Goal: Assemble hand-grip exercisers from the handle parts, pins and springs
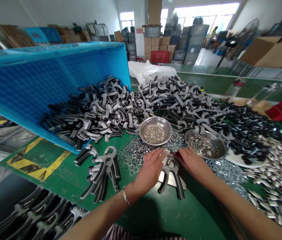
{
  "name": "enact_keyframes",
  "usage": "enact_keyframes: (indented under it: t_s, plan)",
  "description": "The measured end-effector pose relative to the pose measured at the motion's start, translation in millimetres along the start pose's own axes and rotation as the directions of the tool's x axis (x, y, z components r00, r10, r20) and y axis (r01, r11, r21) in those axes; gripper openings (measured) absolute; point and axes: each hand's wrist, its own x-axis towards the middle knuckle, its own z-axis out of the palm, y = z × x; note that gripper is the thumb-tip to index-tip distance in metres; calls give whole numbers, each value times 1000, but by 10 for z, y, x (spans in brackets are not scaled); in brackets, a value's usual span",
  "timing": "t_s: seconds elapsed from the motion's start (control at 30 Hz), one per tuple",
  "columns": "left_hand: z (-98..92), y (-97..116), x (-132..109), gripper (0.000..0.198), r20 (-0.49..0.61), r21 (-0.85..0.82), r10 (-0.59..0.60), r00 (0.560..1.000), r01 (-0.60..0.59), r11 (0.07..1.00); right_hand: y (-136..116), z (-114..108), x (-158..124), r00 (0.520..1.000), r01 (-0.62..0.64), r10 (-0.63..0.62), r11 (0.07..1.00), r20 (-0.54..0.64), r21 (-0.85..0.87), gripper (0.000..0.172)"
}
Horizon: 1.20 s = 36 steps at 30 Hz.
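Below steel dish (156, 130), hands (149, 173) — on grip trainer (172, 175)

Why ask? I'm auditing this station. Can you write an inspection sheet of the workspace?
surface: green bench mat, yellow-and-black marking at left.
job's things: heaped grey-and-black exerciser handles, loose steel washers, steel bowl of small rings.
clutter: blue crate on its side, white plastic bag.
grippers: left hand and right hand both on a hand-grip exerciser lying on a metal plate.
cables: nothing seen.
surroundings: stacked cartons, grey crates, windows behind.
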Motion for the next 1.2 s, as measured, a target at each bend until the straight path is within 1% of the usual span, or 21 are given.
enact_keyframes:
  t_s: [0.07, 0.1, 0.13, 0.2, 0.27, 0.3, 0.33, 0.37, 0.4, 0.43, 0.47, 0.5, 0.57, 0.6, 0.67, 0.73, 0.83, 0.93, 1.03, 1.1, 1.2]
  plan:
    - [-94, -43, 73, 43, -21, 63, 89, 996, -87, 994, -14, -184, -178, 999, -35, 45, 966, -30, 258, 18]
    - [-131, -44, 103, 40, -17, 78, 121, 992, -120, 990, -31, -262, -253, 993, -86, 110, 901, -31, 425, 21]
    - [-159, -30, 126, 35, -12, 73, 140, 990, -139, 988, -56, -322, -315, 981, -151, 195, 793, -12, 591, 23]
    - [-185, 40, 147, 29, -25, 16, 139, 990, -139, 990, -133, -362, -396, 935, -239, 350, 484, 64, 842, 26]
    - [-171, 137, 137, 28, -39, -60, 122, 992, -124, 990, -236, -297, -422, 906, -221, 401, 178, 135, 959, 27]
    - [-152, 180, 122, 28, -31, -85, 119, 992, -122, 989, -288, -237, -419, 902, -199, 404, 74, 153, 977, 27]
    - [-126, 213, 101, 28, -9, -99, 116, 993, -116, 988, -333, -168, -409, 899, -180, 407, 10, 161, 984, 26]
    - [-95, 232, 75, 28, 14, -102, 98, 995, -96, 990, -368, -96, -396, 891, -165, 427, -13, 155, 986, 26]
    - [-58, 238, 44, 28, 33, -101, 63, 997, -59, 993, -391, -25, -380, 876, -154, 463, 2, 136, 988, 26]
    - [-18, 231, 10, 26, 39, -102, 15, 999, -11, 995, -401, 44, -365, 854, -146, 510, 46, 102, 988, 26]
    - [25, 216, -25, 23, 37, -106, -37, 999, 41, 994, -401, 108, -351, 830, -146, 554, 107, 63, 983, 27]
    - [69, 197, -59, 27, 39, -112, -79, 996, 83, 990, -394, 168, -338, 813, -156, 581, 174, 27, 972, 28]
    - [148, 162, -113, 49, 77, -112, -123, 989, 131, 985, -374, 277, -317, 809, -189, 588, 280, -13, 941, 29]
    - [179, 150, -129, 56, 111, -103, -130, 985, 141, 985, -368, 323, -308, 814, -200, 580, 305, -15, 931, 29]
    - [218, 140, -137, 53, 170, -79, -147, 974, 162, 984, -369, 395, -292, 824, -207, 566, 330, -18, 921, 29]
    - [229, 142, -123, 51, 193, -62, -163, 967, 178, 982, -382, 437, -274, 831, -213, 555, 365, -28, 906, 29]
    - [219, 147, -98, 50, 203, -52, -175, 963, 189, 981, -402, 460, -247, 833, -230, 553, 401, -35, 887, 29]
    - [214, 144, -99, 50, 204, -51, -176, 963, 190, 980, -417, 460, -223, 835, -227, 549, 386, -25, 894, 29]
    - [226, 139, -118, 49, 194, -57, -175, 965, 189, 980, -436, 440, -221, 848, -234, 529, 408, -20, 882, 28]
    - [239, 136, -128, 50, 185, -63, -168, 968, 183, 981, -447, 421, -240, 854, -251, 520, 459, -29, 852, 27]
    - [253, 132, -137, 51, 174, -67, -154, 973, 167, 984, -457, 413, -284, 853, -281, 515, 592, -87, 756, 29]
